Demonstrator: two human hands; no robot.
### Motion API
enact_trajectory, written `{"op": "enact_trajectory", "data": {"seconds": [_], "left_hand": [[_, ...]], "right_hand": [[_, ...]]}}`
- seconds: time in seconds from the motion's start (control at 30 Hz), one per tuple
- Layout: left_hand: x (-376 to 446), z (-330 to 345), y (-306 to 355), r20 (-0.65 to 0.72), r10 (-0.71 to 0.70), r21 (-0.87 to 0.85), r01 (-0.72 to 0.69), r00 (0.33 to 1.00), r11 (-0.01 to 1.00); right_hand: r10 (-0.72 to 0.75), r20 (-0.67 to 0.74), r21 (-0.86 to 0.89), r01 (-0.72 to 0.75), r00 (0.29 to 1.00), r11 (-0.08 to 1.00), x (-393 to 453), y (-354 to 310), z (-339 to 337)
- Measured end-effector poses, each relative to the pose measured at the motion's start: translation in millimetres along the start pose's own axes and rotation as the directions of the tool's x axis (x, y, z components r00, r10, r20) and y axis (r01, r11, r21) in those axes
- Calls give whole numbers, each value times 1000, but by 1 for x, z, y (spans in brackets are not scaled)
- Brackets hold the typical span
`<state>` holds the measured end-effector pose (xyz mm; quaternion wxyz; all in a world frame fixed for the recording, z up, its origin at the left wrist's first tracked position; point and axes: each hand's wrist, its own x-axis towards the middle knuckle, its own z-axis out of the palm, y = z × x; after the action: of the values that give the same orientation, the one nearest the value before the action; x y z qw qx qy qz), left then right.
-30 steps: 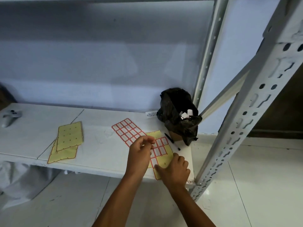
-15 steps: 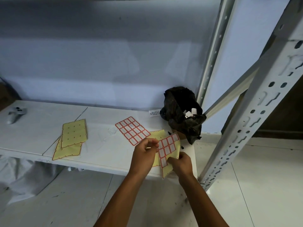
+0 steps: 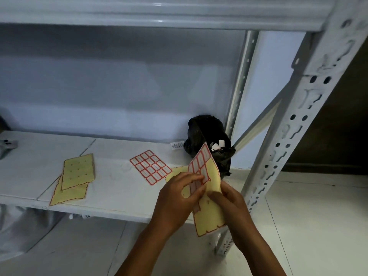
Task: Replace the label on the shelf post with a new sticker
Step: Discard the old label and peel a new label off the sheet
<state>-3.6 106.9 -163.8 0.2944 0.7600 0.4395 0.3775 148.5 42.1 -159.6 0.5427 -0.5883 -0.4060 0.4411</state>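
A yellow sticker sheet (image 3: 209,214) with red-bordered white labels on its upper part is held upright in front of the shelf edge. My right hand (image 3: 229,198) grips the sheet's right side from behind. My left hand (image 3: 177,198) pinches the labels on its left edge with thumb and fingertips. The white slotted shelf post (image 3: 288,126) rises to the right of my hands, close to the sheet. No label shows on the visible part of the post.
A full sheet of red-bordered labels (image 3: 150,167) lies on the white shelf (image 3: 111,188). Used yellow backing sheets (image 3: 75,176) lie to the left. A black bag (image 3: 207,136) holding paper scraps stands at the back right corner. A small barcode label (image 3: 177,145) lies beside it.
The sheet has been lifted off the shelf and raised upright between both hands. My left hand has moved onto its label edge, and the view has tilted upward.
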Motion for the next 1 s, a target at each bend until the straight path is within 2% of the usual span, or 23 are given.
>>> {"op": "enact_trajectory", "data": {"seconds": [0.1, 0.33, 0.5, 0.6, 0.8, 1.0], "left_hand": [[-5, -5, 11, -9, 50, -6, -50, 999, 999], [-16, -16, 19, 32, 152, 28, -153, 988, 988], [-24, -21, 21, 62, 173, 41, -175, 983, 984], [-25, -23, 20, 24, 126, 6, -126, 992, 992], [-24, -38, 22, -51, -69, -119, 62, 996, 991], [-18, -51, 15, -94, -153, -144, 139, 984, 980]], "right_hand": [[-47, -35, -77, 44, 998, 996, -9, -9, -5], [-76, 39, -319, 84, 996, 944, -25, -24, -13], [-49, 66, -375, 71, 997, 924, -31, -29, -12], [-33, 41, -361, 46, 999, 931, -34, -28, -8], [2, -33, -326, -13, 999, 945, -35, -25, -5], [39, -74, -310, -60, 997, 949, -30, -13, -2]]}}
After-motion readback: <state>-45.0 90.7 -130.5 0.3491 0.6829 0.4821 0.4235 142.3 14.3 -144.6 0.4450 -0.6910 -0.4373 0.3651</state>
